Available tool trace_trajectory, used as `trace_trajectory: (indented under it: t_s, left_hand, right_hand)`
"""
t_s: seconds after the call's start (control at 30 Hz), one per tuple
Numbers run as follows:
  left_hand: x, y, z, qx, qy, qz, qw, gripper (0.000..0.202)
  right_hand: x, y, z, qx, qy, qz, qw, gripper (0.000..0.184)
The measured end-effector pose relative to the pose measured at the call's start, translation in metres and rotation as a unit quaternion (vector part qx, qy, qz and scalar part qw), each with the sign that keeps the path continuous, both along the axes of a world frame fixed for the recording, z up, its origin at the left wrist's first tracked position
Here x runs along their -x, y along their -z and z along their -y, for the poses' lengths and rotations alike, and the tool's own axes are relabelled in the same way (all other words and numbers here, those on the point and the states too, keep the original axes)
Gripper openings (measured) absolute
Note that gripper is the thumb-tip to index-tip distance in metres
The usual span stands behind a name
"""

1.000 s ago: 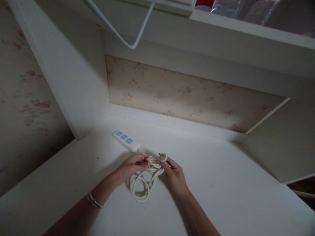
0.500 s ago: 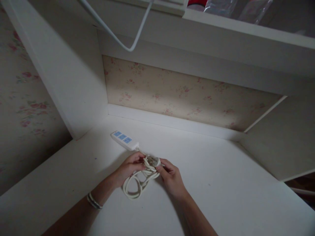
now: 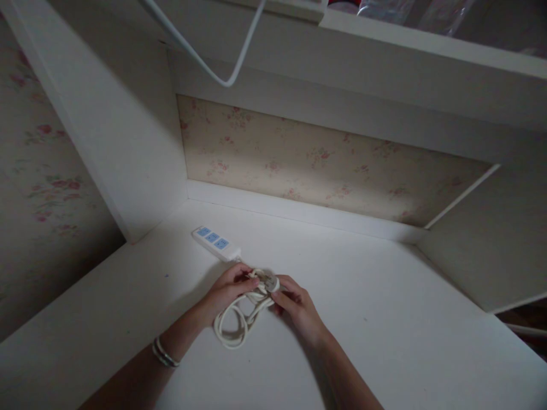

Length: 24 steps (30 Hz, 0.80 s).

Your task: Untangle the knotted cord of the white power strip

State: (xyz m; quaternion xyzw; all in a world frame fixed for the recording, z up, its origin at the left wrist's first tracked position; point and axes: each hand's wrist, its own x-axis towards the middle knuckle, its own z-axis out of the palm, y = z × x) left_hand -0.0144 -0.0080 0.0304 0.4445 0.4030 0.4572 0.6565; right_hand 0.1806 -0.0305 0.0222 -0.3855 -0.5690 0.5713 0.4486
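Note:
A white power strip [image 3: 217, 244] with three blue socket faces lies on the white desktop [image 3: 376, 341]. Its cream cord [image 3: 233, 336] is bunched in loops just in front of it, one loop drooping toward me. My left hand [image 3: 228, 290], wrist banded with bracelets, pinches the cord from the left with its thumb on top. From the right, my right hand [image 3: 297, 304] grips the plug [image 3: 272, 283] at the cord's end between thumb and fingers. The pins face up and left, toward my left hand. Some of the bundle is hidden behind my fingers.
Upright white panels [image 3: 115, 131] bound the desk on the left and right. Floral wallpaper [image 3: 316, 159] shows behind. Overhead, a white shelf [image 3: 384, 40] holds clear plastic packaging, and a bent white tube [image 3: 226, 82] hangs down near the top.
My left thumb has moved right across the cord, closer to the plug. The plug has turned slightly in my right fingers. The power strip has stayed in place.

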Motion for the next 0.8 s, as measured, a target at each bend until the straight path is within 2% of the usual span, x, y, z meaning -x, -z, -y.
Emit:
trace_trajectory:
  t_s: [0.2, 0.33, 0.5, 0.63, 0.8]
  left_hand:
    - [0.002, 0.003, -0.002, 0.007, 0.002, 0.004, 1.000, 0.030]
    - [0.002, 0.004, -0.002, -0.005, 0.008, 0.002, 1.000, 0.031]
    - [0.002, 0.006, -0.002, -0.015, 0.003, -0.011, 1.000, 0.033]
    - [0.003, 0.004, -0.001, -0.015, 0.013, -0.018, 1.000, 0.030]
    - [0.004, 0.003, 0.000, -0.005, 0.019, -0.038, 0.999, 0.034]
  right_hand:
    - [0.000, -0.001, 0.002, -0.008, -0.070, -0.012, 0.997, 0.048]
    - [0.003, 0.003, 0.002, -0.030, -0.004, 0.006, 1.000, 0.038]
    - [0.005, 0.001, 0.005, -0.052, -0.025, 0.018, 0.998, 0.056]
    - [0.007, 0.005, 0.006, -0.040, 0.009, 0.032, 0.999, 0.043]
    - [0.008, 0.012, 0.005, 0.020, 0.082, 0.012, 0.996, 0.060]
